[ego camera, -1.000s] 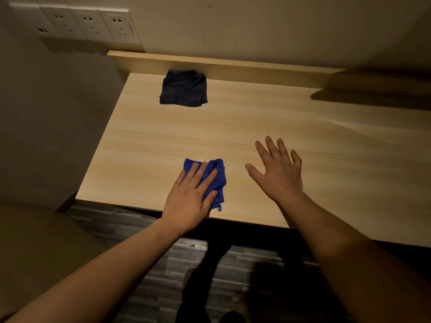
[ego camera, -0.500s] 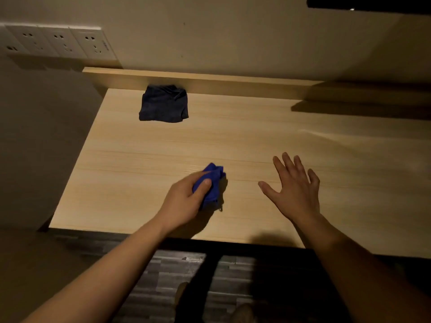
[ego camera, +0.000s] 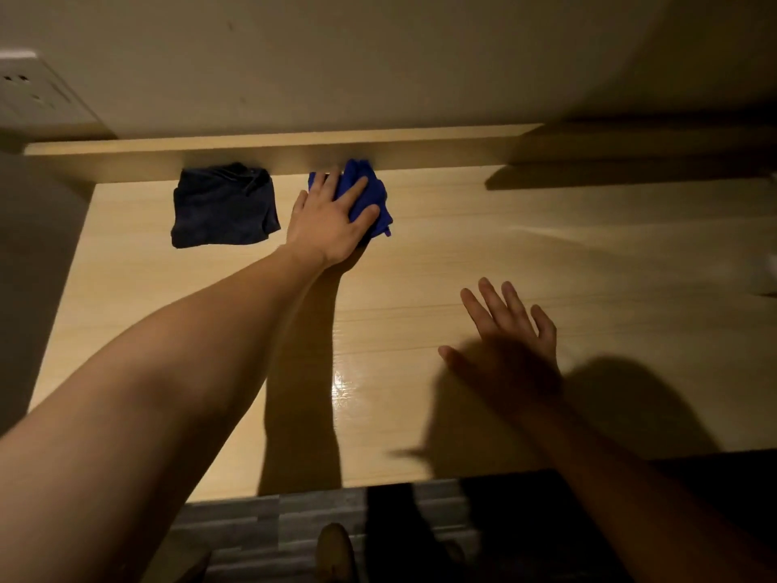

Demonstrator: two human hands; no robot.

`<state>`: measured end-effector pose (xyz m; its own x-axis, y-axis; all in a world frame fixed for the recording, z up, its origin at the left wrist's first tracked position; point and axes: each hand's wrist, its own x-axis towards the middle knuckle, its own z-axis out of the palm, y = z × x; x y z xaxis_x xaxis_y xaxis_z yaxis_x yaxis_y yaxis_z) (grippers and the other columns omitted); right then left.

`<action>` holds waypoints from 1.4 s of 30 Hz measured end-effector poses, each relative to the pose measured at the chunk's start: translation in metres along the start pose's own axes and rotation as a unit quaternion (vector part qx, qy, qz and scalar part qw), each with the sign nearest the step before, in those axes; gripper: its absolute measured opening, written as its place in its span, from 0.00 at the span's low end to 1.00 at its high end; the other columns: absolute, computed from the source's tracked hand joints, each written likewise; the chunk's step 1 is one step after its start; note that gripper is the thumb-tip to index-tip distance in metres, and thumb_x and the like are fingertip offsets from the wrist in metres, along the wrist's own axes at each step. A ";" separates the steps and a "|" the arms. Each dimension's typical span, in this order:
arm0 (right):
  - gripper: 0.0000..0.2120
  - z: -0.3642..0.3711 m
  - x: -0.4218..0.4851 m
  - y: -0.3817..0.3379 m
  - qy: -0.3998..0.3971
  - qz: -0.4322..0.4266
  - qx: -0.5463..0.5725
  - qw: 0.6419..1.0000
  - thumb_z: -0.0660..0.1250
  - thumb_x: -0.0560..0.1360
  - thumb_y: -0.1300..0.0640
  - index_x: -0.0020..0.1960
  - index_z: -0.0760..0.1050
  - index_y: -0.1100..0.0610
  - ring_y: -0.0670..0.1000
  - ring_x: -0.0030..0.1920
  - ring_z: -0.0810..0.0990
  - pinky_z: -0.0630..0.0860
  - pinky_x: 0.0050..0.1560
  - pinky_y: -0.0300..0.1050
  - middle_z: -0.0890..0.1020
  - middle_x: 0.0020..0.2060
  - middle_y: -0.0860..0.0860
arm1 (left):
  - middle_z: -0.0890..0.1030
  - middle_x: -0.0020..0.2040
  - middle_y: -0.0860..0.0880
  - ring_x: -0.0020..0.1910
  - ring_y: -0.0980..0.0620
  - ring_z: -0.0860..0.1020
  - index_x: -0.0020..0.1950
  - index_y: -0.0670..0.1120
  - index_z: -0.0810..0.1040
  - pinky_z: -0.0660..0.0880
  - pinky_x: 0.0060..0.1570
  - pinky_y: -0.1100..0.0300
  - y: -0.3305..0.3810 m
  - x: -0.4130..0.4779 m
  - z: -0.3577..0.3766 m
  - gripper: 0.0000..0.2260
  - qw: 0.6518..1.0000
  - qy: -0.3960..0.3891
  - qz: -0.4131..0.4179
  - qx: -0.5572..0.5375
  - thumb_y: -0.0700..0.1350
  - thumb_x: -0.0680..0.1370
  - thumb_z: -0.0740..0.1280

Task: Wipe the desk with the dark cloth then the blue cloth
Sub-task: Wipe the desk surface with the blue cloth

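Observation:
The blue cloth (ego camera: 366, 194) lies bunched at the back of the light wooden desk (ego camera: 525, 263), against the raised back ledge. My left hand (ego camera: 327, 220) presses down on it with the fingers wrapped over the fabric. Just left of it, a short gap away, the dark cloth (ego camera: 223, 206) lies folded and untouched. My right hand (ego camera: 511, 347) rests flat on the desk nearer to me, fingers spread, holding nothing.
A raised wooden ledge (ego camera: 273, 149) runs along the desk's back under the wall. Wall sockets (ego camera: 29, 94) sit at the upper left. A side wall (ego camera: 38, 254) borders the desk's left edge. Dark floorboards (ego camera: 269, 536) and a shoe (ego camera: 334, 551) show below the front edge.
My left hand gathered the blue cloth near the front edge and carried it to the back of the desk beside the dark cloth. My right hand stayed flat on the desk.

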<state>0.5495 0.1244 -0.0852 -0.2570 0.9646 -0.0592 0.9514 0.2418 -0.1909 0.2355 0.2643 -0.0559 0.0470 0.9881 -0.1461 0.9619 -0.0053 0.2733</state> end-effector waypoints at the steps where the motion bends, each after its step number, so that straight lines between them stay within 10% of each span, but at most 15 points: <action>1: 0.42 0.001 0.000 0.000 0.005 0.001 0.002 1.000 0.48 0.76 0.19 0.83 0.52 0.39 0.49 0.83 0.47 0.48 0.76 0.60 0.49 0.83 0.43 | 0.52 0.87 0.45 0.85 0.41 0.49 0.86 0.58 0.54 0.46 0.82 0.39 0.000 0.001 0.002 0.32 1.000 0.002 -0.002 0.015 0.70 0.84 0.47; 32: 0.42 -0.002 -0.007 -0.008 0.009 0.008 -0.026 1.000 0.43 0.77 0.22 0.84 0.51 0.41 0.50 0.84 0.44 0.49 0.78 0.61 0.49 0.85 0.44 | 0.53 0.87 0.44 0.85 0.48 0.45 0.87 0.53 0.56 0.38 0.82 0.53 0.050 -0.258 0.073 0.28 0.995 0.014 0.097 0.028 0.60 0.87 0.49; 42: 0.43 0.001 -0.006 -0.004 0.013 0.001 -0.016 1.000 0.40 0.76 0.20 0.84 0.51 0.41 0.50 0.84 0.43 0.46 0.78 0.60 0.49 0.84 0.44 | 0.78 0.74 0.42 0.71 0.40 0.79 0.74 0.44 0.79 0.75 0.69 0.48 0.090 -0.317 0.078 0.22 0.989 0.101 0.068 -0.083 0.53 0.85 0.60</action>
<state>0.5468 0.1171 -0.0848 -0.2503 0.9676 -0.0342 0.9573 0.2420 -0.1583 0.3279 -0.0614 -0.0595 0.1027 0.9905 0.0912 0.8925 -0.1323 0.4313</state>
